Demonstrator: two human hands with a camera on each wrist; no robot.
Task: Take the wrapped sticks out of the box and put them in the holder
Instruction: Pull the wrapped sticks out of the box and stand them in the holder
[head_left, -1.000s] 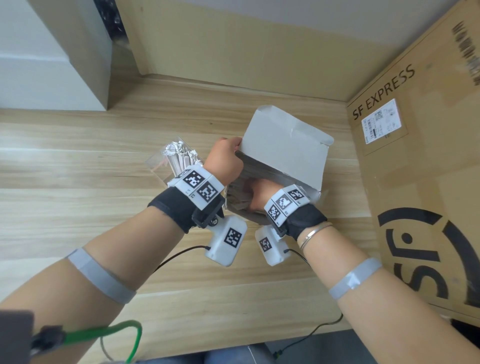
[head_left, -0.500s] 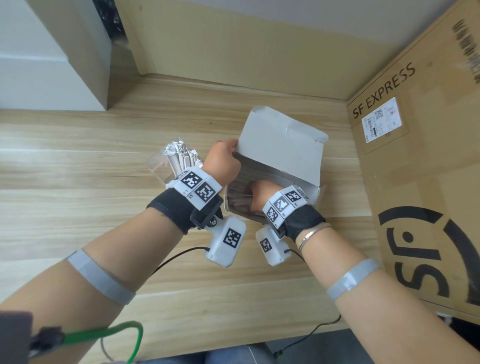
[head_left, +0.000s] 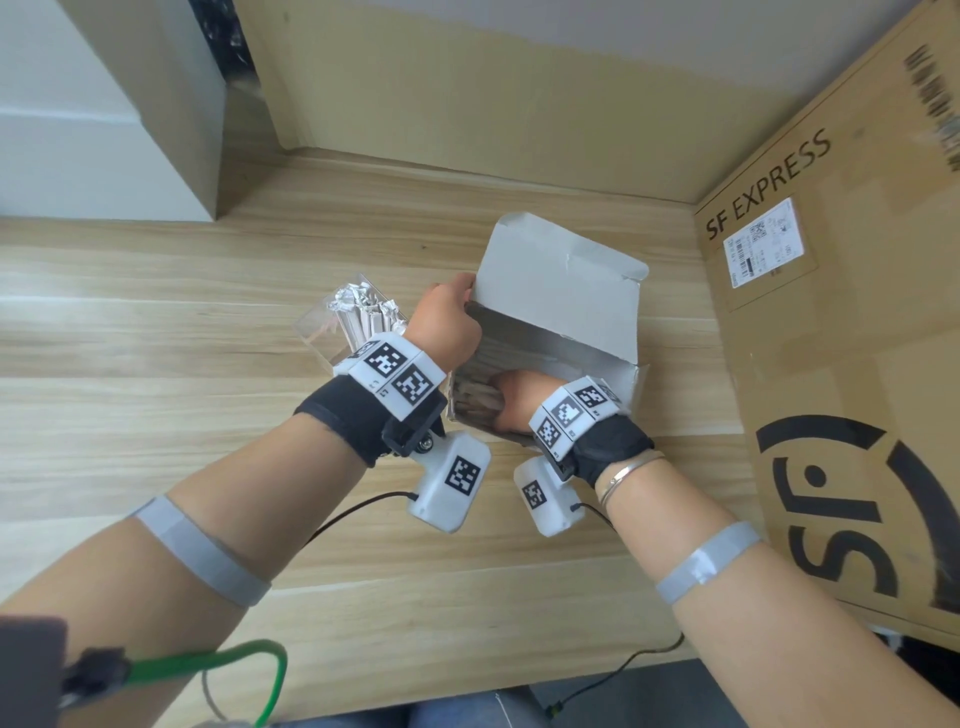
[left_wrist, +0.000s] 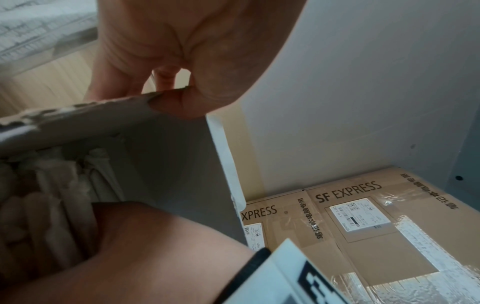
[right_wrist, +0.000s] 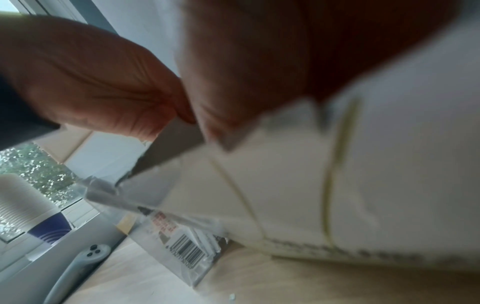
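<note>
A grey cardboard box (head_left: 561, 291) stands open on the wooden table, its lid flap raised. My left hand (head_left: 452, 312) pinches the box's torn left edge (left_wrist: 168, 96) between thumb and fingers. My right hand (head_left: 506, 397) reaches down inside the box onto the paper-wrapped sticks (head_left: 475, 402); its fingers are hidden among them (left_wrist: 52, 185). Left of the box stands a clear plastic holder (head_left: 324, 332) with several wrapped sticks (head_left: 358, 312) upright in it. The right wrist view shows the box's outer wall (right_wrist: 285, 185) and the holder's barcode label (right_wrist: 182, 244).
A large SF Express carton (head_left: 831, 364) fills the right side, close to the box. A white block (head_left: 104, 130) and a beige wall panel (head_left: 467, 104) close off the back. A white controller (right_wrist: 78, 267) lies beyond the holder. Cables trail near the table's front edge.
My right hand has sunk a little deeper into the box. The box and its flap have shifted slightly left, with my left hand still on the edge.
</note>
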